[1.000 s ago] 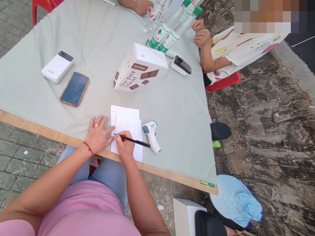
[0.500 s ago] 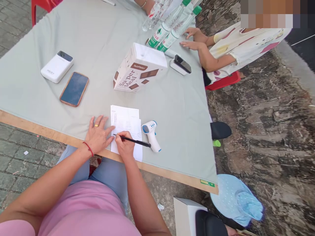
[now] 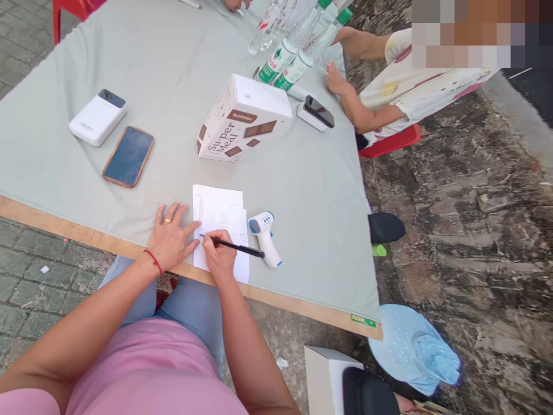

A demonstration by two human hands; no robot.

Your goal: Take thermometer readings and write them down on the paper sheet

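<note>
A black pen (image 3: 237,246) is pinched in my right hand (image 3: 219,256), its tip on the written sheets of paper (image 3: 222,202) at the table's front edge. My left hand (image 3: 170,236) lies flat with spread fingers, its thumb and index finger touching the paper's left edge; a ring and a red wrist string show on it. Just right of the paper rests a white and blue infrared thermometer (image 3: 266,239). Beyond the paper stands a white Super Meal box (image 3: 244,118). To the left lie a smartphone (image 3: 128,157) and a white power bank (image 3: 98,117).
Several plastic bottles (image 3: 287,60) stand at the far side, near another white device (image 3: 316,113). A person (image 3: 389,86) sits at the right with arms on the table (image 3: 319,230). Below the right corner are a light blue bag (image 3: 415,349) and a white box (image 3: 326,374).
The seated person's one arm has reached out behind the bottles, and the other hand has shifted. The far person's hand has drawn back. My hands and the pen look almost unmoved.
</note>
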